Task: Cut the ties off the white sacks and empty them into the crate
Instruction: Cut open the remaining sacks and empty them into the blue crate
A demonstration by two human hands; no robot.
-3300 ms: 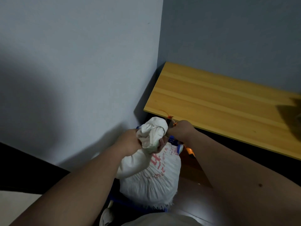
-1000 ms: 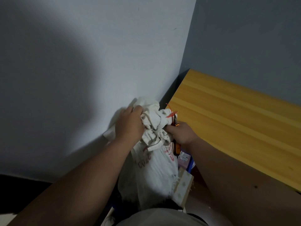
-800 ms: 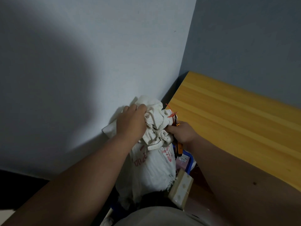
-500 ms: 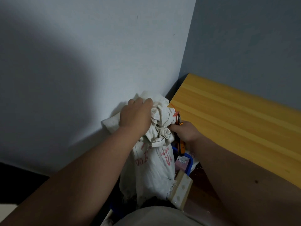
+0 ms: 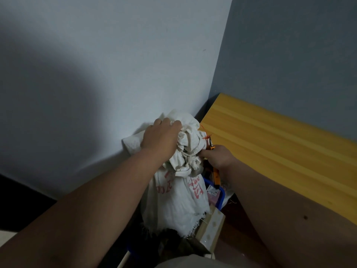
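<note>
A white sack with red print hangs upside down, its frayed open end low over a blue crate. My left hand grips the bunched cloth at the top of the sack. My right hand holds an orange-handled cutter and also pinches the sack's cloth beside it. A cut orange tie sticks out by the cutter's tip. Small boxes show in the crate beside the sack; the crate's left part is hidden behind it.
A yellow wooden tabletop runs along the right, close to my right arm. A pale wall stands right behind the sack, meeting a grey wall in the corner. A beige box leans beside the sack's lower end.
Since 3.3 s ago the sack was turned over and raised. In the last second both hands lifted it a little higher toward the wall; the grips are unchanged.
</note>
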